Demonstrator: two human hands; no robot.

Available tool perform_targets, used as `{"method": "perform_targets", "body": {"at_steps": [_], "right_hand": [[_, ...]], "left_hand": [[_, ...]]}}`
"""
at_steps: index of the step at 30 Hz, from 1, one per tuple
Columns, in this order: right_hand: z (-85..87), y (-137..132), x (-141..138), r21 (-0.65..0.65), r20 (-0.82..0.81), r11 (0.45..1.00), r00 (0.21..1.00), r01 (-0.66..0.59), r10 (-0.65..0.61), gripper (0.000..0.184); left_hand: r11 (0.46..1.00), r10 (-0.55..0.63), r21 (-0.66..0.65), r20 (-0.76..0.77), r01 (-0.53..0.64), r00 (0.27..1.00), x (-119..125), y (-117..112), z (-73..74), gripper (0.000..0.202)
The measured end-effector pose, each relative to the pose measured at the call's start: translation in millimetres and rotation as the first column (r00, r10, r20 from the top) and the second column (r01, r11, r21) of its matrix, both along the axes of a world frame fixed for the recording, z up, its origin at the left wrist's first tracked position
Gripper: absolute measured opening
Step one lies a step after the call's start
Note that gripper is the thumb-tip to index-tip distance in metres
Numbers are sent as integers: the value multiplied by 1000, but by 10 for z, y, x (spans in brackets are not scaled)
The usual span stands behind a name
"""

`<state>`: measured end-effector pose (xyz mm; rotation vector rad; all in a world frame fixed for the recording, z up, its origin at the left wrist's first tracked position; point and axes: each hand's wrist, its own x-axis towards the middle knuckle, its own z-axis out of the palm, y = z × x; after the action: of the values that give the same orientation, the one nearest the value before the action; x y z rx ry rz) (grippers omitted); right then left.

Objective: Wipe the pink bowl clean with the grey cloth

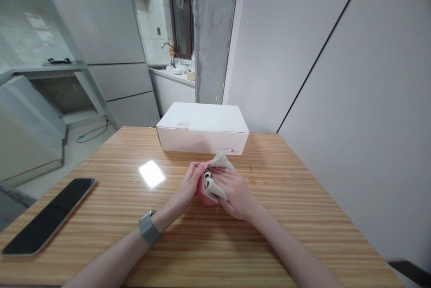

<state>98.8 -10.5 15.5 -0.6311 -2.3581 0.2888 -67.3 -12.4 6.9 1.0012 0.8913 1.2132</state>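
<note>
Just in front of the white box, both hands meet over a small pink object (203,194) at the middle of the wooden table. My left hand (189,185) is closed on its left side, fingers and thumb near its top. My right hand (234,190) grips a light grey cloth (215,189) and presses it against the pink object from the right. Part of the cloth is folded in rolls, and one corner sticks up beyond the fingers. Hands and cloth cover most of the pink object, so its kind cannot be made out. A grey watch (149,228) is on my left wrist.
The closed white box (202,141) stands at the far edge of the table (289,198). A dark-screened phone or tablet (50,216) lies at the left edge. Behind are a sink with a faucet (173,57), cabinets, and a pale panelled wall (353,99) along the right.
</note>
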Motion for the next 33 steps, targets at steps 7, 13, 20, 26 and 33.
{"method": "perform_targets", "body": {"at_steps": [7,13,20,26,33], "right_hand": [[-41,-4,-126,96,-5,973,978,209,-209,35],[-113,24,-81,351,-101,916,981,192,-166,40],[-172,-50,-73,645,118,754,991,-126,64,35],[-209,-38,-40,567,196,800,976,-194,98,37],[-138,35,2,528,27,845,996,-82,80,42]], "left_hand": [[998,64,-14,96,-63,993,69,-92,-10,42],[995,2,-95,295,27,956,33,-76,65,44],[931,-279,-196,160,307,947,-169,80,144,43],[923,-382,-93,-115,373,917,-287,143,73,36],[952,-179,137,-481,275,858,-342,119,-17,42]]}}
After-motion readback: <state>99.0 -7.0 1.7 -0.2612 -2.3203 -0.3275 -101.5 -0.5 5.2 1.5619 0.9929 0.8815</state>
